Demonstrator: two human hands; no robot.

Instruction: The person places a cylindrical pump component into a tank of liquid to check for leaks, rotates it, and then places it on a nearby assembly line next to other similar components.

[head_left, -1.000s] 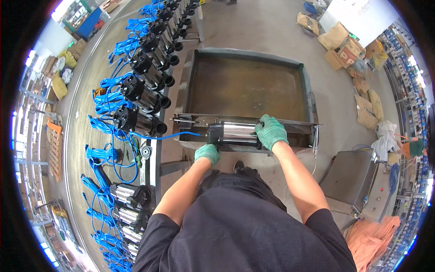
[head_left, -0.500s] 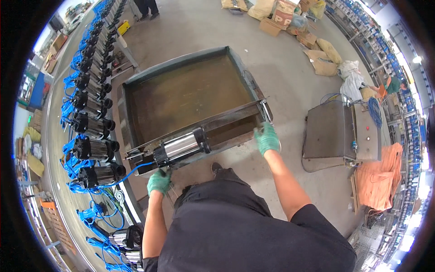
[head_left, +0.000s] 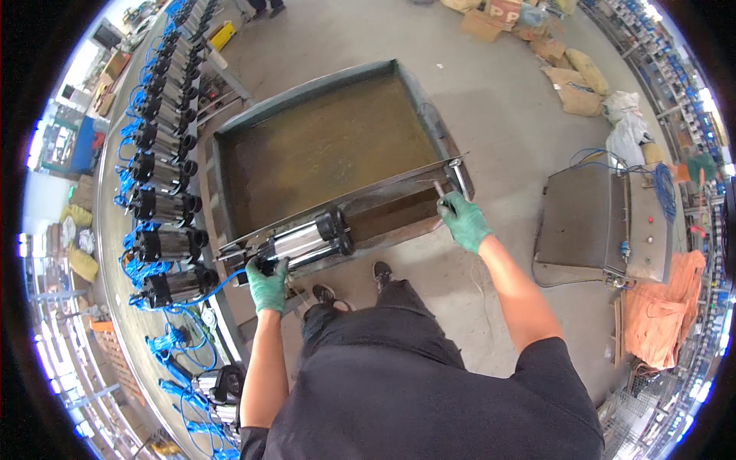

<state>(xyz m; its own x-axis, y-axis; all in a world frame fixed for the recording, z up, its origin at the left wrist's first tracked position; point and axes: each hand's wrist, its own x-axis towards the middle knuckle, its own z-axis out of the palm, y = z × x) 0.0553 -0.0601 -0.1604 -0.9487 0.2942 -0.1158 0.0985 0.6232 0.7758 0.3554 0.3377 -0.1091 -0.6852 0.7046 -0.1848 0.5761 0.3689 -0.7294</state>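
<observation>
Head view: clock hours are running from the middle of the tank (head_left: 307,100).
Pump (head_left: 300,244): lying tilted along the tank's 6-to-7 o'clock side, over the trough (head_left: 399,237); whether it is resting on the rims, I cannot tell.
Left hand (head_left: 268,288): curling at the pump's 8 o'clock end, beside the blue cable (head_left: 232,279); whether it is gripping, I cannot tell.
Right hand (head_left: 463,220): grasping a slim stick (head_left: 439,188) at 4 o'clock, near a metal cylinder (head_left: 458,178).
Both hands: seemingly tending the seated pump, left minding its end, right handling the stick.
Next move: probably calling for a steady left hand, a slack cable and a right hand keeping off the cylinder.
Tank: holding murky brown liquid.
Trough: showing a brown, wet-looking inside beyond the pump.
Sacks (head_left: 573,90): lying at 2 o'clock, hiding their contents.
Desk (head_left: 126,322): carrying more pumps (head_left: 165,244) at 9 o'clock.
</observation>
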